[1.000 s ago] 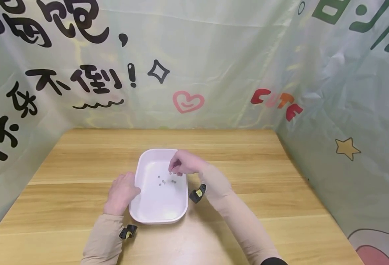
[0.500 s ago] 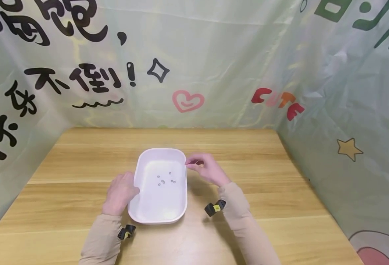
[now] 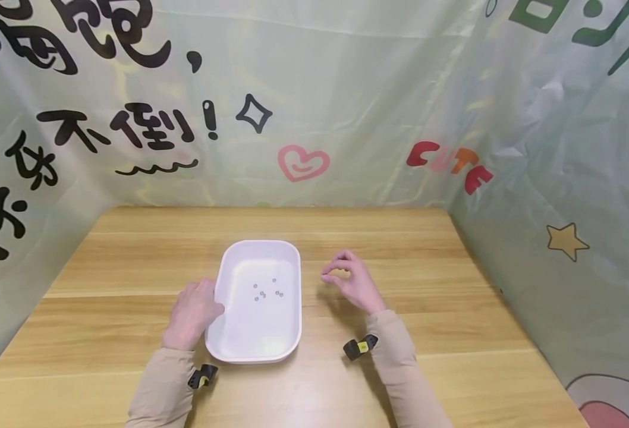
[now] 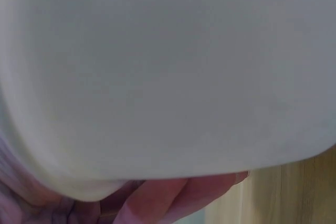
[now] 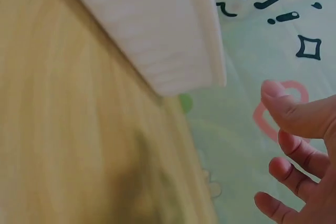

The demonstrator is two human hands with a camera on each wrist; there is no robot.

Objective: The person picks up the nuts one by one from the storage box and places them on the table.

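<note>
A shallow white plastic tray rests on the table, left of centre in the head view. Several tiny greyish, ring-like bits lie scattered on its floor. My left hand grips the tray's left side, thumb over the rim. The left wrist view shows its fingers bent below the tray's edge. To the right of the tray, apart from it, my right hand hovers over the table. Its thumb and forefinger curve into a ring with tips together; I cannot tell whether something tiny is between them.
The wooden table is enclosed by a printed pale cloth at the back and both sides. Black wrist cameras sit at the left wrist and the right wrist.
My right hand has left the inside of the tray, passed its right rim and moved out to the right over the table. My left hand keeps its grip on the tray.
</note>
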